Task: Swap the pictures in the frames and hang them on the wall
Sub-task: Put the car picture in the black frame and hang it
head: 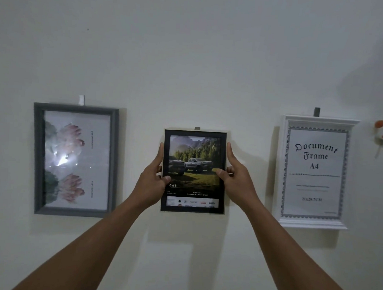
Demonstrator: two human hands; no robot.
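Head view: black frame [195, 145] gripped between both hands [152, 182] [239, 179]

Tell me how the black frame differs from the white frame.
The black frame is smaller than the moulded white frame. It shows a truck; the white frame a printed sheet. Left hand and right hand grip it; the white frame hangs untouched. Both are upright.

bare wall [190, 57] above | grey frame [74, 159] left | white frame [315, 172] right
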